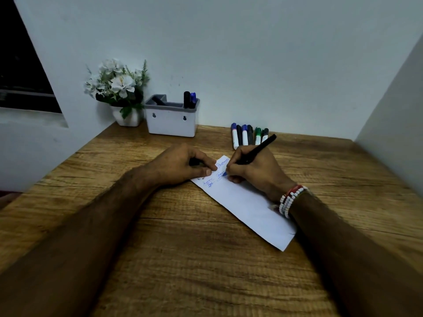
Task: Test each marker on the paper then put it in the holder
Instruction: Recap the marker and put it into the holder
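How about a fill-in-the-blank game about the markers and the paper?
1. The right hand writes on the paper with a marker that leaves ____ ink.
2. The ____ flowers stand left of the holder.
3. Spare markers lie in a row on the table, to the ____ of the holder.
Missing words: blue, white, right.

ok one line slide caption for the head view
Right hand writes with a blue-tipped marker on the paper strip while the left hand rests on its far end.
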